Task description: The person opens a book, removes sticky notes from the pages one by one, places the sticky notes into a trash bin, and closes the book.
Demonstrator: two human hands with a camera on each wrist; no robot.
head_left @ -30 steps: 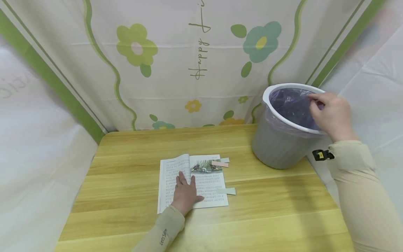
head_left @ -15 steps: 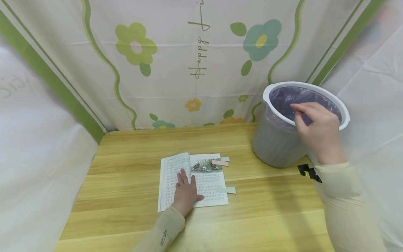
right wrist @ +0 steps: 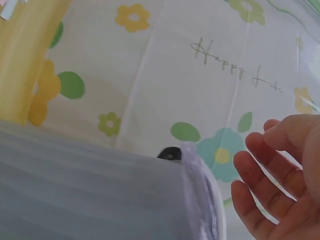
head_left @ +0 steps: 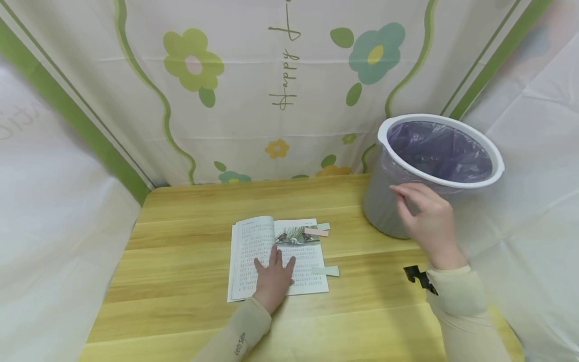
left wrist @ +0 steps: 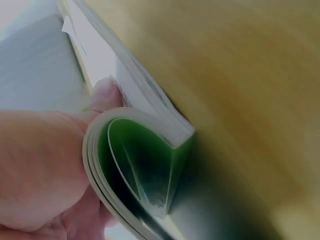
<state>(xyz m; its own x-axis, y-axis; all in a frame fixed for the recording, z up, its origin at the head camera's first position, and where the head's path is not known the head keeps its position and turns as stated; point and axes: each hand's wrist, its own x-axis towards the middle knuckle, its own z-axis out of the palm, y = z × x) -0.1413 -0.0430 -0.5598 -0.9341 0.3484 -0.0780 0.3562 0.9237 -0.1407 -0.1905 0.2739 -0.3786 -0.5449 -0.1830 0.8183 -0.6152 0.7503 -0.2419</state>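
Note:
An open book (head_left: 307, 256) with printed text and a picture lies on the wooden table. My left hand (head_left: 273, 281) rests on its pages with the fingers spread, near the middle fold. In the left wrist view the left part of the book (left wrist: 127, 165) curls up beside the hand, showing a green inner side. Paper tabs stick out from the right page: a pink one (head_left: 318, 233) and two pale green ones (head_left: 329, 271). My right hand (head_left: 427, 221) is in the air before the grey bin (head_left: 384, 206). Its fingers (right wrist: 272, 185) are loosely bent, with nothing visible between them.
The bin stands at the table's back right, its white rim (head_left: 490, 173) over a purple plastic liner (head_left: 443, 151). A flowered curtain (head_left: 244, 100) hangs behind the table (head_left: 181, 241). Black straps (head_left: 419, 279) show at the right wrist.
My right hand has moved from over the bin's mouth leftward and toward me, down in front of the bin. The left hand has shifted slightly right on the page, its fingers spreading wider.

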